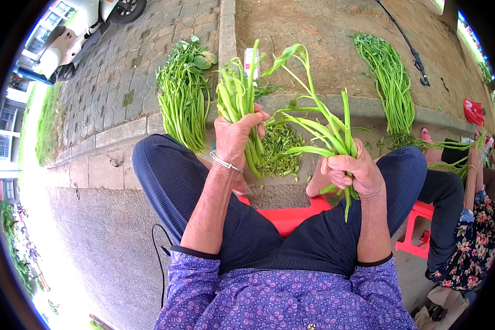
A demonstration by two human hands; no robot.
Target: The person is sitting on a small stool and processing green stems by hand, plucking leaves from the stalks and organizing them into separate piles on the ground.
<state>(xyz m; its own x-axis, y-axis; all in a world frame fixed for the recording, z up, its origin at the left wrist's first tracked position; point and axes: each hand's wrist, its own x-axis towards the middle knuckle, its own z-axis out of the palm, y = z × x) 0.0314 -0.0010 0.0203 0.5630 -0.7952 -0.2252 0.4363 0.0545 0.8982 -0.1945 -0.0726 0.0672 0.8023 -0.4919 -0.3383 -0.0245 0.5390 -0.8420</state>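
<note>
My left hand grips a bunch of thick green vegetable stems, mostly stripped of leaves, their lower ends hanging below my fist. In my right hand, held above my right thigh, is a looser bunch of green stems; one long stem with a leaf arches up to the left. Between my feet lies a heap of short chopped green pieces. Just beyond my left knee rests a large bundle of leafy stems on the kerb. Another long bundle lies across the kerb beyond my right knee.
I sit on a red plastic stool. At right a person's hand holds similar stems beside a red bag. A white packet lies near the stone kerb. A black pole and scooter are farther off.
</note>
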